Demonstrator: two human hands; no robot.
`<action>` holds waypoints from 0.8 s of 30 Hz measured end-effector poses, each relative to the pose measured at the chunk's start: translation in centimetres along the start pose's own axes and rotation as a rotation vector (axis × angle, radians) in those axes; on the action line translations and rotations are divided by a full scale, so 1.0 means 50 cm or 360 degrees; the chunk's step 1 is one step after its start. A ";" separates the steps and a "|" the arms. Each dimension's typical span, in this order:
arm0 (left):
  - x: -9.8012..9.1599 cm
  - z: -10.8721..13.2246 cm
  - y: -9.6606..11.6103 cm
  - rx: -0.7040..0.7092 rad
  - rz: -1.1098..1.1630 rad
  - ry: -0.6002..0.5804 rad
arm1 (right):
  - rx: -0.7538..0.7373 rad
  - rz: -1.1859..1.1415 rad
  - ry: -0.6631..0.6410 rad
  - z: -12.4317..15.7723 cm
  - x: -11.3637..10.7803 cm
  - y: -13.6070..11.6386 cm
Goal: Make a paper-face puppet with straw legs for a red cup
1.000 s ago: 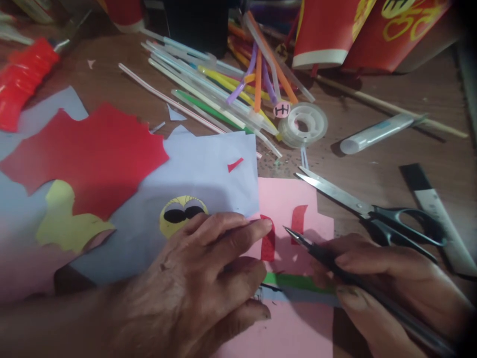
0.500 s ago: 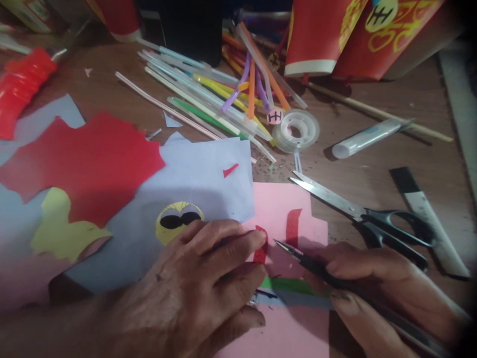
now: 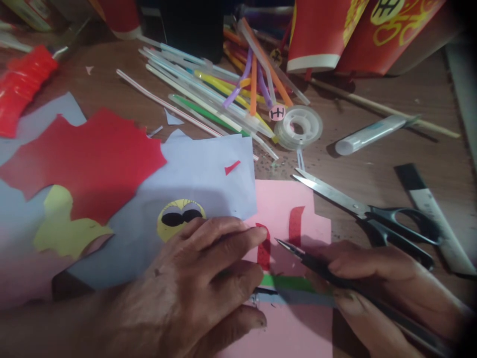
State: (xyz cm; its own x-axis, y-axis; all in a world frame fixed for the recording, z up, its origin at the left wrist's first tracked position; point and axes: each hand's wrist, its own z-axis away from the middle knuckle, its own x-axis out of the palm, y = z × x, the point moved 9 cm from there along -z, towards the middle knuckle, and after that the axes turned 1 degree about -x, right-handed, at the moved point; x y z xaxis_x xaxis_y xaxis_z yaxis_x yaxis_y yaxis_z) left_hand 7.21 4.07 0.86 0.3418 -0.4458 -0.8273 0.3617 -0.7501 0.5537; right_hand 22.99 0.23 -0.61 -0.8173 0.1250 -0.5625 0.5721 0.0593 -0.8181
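Note:
My left hand [image 3: 208, 273] lies palm down with its fingers stretched out over pink paper [image 3: 283, 194]. Its index fingertip touches a small red paper strip [image 3: 264, 251]. A second red strip [image 3: 296, 226] sits to the right on the pink sheet. Between thumb and fingers, my right hand [image 3: 383, 283] grips a slim black pen-like tool [image 3: 320, 266], its silver point just right of the first strip. Below the strips runs a green band [image 3: 290, 283]. Beside my left knuckles is a yellow paper face [image 3: 169, 223] with black eye shapes, partly covered by the hand.
Scissors [image 3: 357, 206] lie right of the pink paper, near a black-and-white bar [image 3: 432, 214]. Behind are a tape roll [image 3: 300, 127], several straws [image 3: 208, 99], a clear tube [image 3: 368, 135], a wooden stick [image 3: 383, 109] and red cups [image 3: 316, 35]. Red paper [image 3: 108, 164] lies left.
The view has shifted slightly. The index finger of my left hand has moved a little off the first red strip, so more of it shows. The pen-like tool's point stays close to the strip.

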 end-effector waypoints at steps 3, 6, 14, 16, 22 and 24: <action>0.002 -0.004 0.002 0.0003 -0.0008 -0.0023 | 0.0119 0.0020 0.0014 0.005 0.000 0.002; 0.003 -0.008 0.001 0.0010 -0.0060 -0.0039 | 0.0213 0.0031 0.0011 0.012 0.000 0.005; 0.005 -0.003 0.006 0.0010 -0.0103 -0.0026 | -0.0011 0.0041 -0.0110 -0.005 0.008 -0.008; 0.007 -0.001 0.006 0.0000 -0.0121 -0.0030 | -0.0118 -0.0020 -0.0199 -0.015 0.018 -0.022; 0.008 -0.002 0.006 -0.0007 -0.0144 -0.0043 | -0.0221 0.0023 -0.0202 -0.029 0.024 -0.045; 0.008 -0.003 0.005 -0.0013 -0.0141 -0.0057 | -0.0232 0.0043 -0.0197 -0.027 0.026 -0.045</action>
State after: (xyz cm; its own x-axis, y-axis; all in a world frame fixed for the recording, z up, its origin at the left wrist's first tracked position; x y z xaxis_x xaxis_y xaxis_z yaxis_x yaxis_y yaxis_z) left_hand 7.55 3.76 0.66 0.2771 -0.3952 -0.8758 0.3963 -0.7834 0.4788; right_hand 20.74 1.59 0.67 -0.7985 0.0063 -0.6019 0.5906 0.2013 -0.7814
